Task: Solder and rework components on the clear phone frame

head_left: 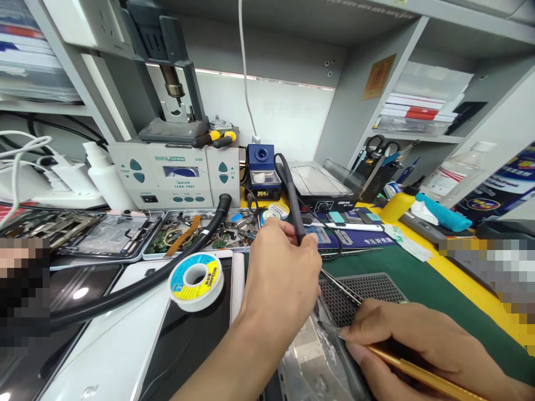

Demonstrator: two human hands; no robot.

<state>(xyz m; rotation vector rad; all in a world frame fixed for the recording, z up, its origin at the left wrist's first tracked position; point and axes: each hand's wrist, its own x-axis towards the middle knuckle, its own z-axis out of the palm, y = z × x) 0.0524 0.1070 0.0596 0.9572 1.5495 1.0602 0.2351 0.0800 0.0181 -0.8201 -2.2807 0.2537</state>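
My left hand (pixel 280 273) is closed round the black handle of a corded soldering iron (pixel 296 209); its lower end is hidden behind the fingers. Lower right, my right hand (pixel 413 345) grips a slim gold-handled knife (pixel 401 365), its thin metal end pointing left. Narrow metal tweezers (pixel 340 285) run between the two hands, their back end at my right fingers. Beneath both hands lies a silvery device part (pixel 309 348) under clear, crumpled film. A black perforated mat (pixel 368 287) shows just beyond my right hand.
A solder spool (pixel 181 284) rests on phones and tablets at left, beside a thick black hose (pixel 167 270). Behind stand a hot-air station (pixel 179 153), a blue soldering station (pixel 262 167) and a tray of circuit parts (pixel 152 250). A yellow bottle (pixel 395 203) stands at right.
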